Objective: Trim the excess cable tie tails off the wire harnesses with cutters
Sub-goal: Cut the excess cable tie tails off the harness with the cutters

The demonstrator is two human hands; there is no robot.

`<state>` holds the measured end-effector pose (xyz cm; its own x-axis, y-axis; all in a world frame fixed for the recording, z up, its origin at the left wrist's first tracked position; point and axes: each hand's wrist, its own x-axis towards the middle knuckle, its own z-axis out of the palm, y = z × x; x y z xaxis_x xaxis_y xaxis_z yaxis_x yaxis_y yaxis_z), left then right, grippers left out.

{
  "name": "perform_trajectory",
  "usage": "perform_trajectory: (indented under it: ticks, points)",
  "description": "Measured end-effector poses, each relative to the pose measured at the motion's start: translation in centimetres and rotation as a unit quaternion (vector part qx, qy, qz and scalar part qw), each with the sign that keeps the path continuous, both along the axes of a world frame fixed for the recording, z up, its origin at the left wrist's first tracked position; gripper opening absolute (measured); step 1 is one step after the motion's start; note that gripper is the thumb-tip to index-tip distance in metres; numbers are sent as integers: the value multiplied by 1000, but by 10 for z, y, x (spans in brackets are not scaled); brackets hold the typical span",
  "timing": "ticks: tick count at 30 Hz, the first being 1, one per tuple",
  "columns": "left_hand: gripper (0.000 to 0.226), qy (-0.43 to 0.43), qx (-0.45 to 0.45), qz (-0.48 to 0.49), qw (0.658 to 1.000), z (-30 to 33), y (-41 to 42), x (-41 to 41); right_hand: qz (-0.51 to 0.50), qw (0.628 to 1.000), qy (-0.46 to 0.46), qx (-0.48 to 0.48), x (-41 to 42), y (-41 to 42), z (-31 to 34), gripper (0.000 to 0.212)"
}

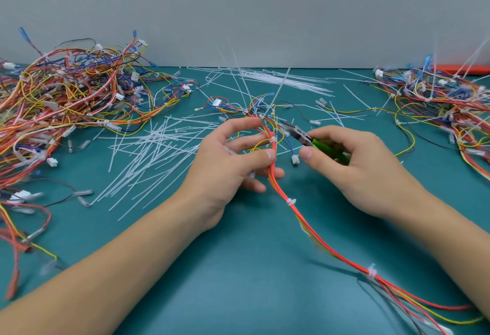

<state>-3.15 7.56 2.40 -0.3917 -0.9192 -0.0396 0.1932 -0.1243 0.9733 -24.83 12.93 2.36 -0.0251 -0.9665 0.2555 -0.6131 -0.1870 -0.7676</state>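
Trimming looks partway through: the left hand (233, 157) pinches the red-wire harness (289, 210) at centre, the right hand (352, 165) grips green-handled cutters (309, 139), cut tie tails (148, 159) lie at nine o'clock, and uncut tails (275, 93) rise at twelve.

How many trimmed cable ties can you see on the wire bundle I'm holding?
3: one cable tie above the left hand thumb, one below the hand, one nearest the camera. More may hide in the tangle.
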Motion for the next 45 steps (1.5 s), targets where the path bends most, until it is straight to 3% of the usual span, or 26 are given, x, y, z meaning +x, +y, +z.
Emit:
perform_trajectory:
  ticks: [5,8,11,13,15,19,24,29,35,40,45]
  points:
    - [21,22,38,0,999,6,-3,2,36,999,-30,21,9,3,1,30]
    - [7,87,120,-52,988,11,-10,10,49,997,-35,50,13,7,2,48]
    - [27,149,202,-101,963,13,-18,19,62,995,-46,69,18,9,6,53]
    - [57,116,193,-127,966,13,-23,21,82,991,-81,75,21,11,11,51]
    - [68,80,167,-153,971,14,-26,19,104,984,-119,88,25,14,13,45]
    - [58,115,149,-164,968,14,-24,15,104,977,-152,105,33,18,13,34]
    - [41,156,124,-120,973,17,-27,16,42,970,-189,145,32,20,23,39]
    - [31,125,102,-51,986,16,-24,11,98,922,-272,257,35,27,34,48]
    - [25,102,179,-36,978,15,-24,13,159,885,-345,268,41,33,37,40]
    - [23,89,204,-83,971,13,-25,13,170,854,-394,294,51,37,31,37]
    - [31,65,203,-53,976,11,-27,13,166,890,-315,284,54,36,27,26]
